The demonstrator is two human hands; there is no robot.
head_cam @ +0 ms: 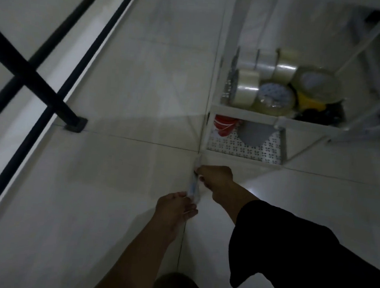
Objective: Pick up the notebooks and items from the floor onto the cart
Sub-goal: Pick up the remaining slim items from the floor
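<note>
Both hands on it: left hand (175,207) and right hand (215,180) pinching thin, blurry item (193,187) just above floor (115,160), near cart (244,111). I reckon flimsy pinch could slip.

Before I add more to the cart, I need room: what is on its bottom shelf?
On the bottom shelf sit a red item and a grey disc-shaped object. The tape-roll shelf above covers its far part.

A loose black sleeve (290,242) covers the right arm.
</note>
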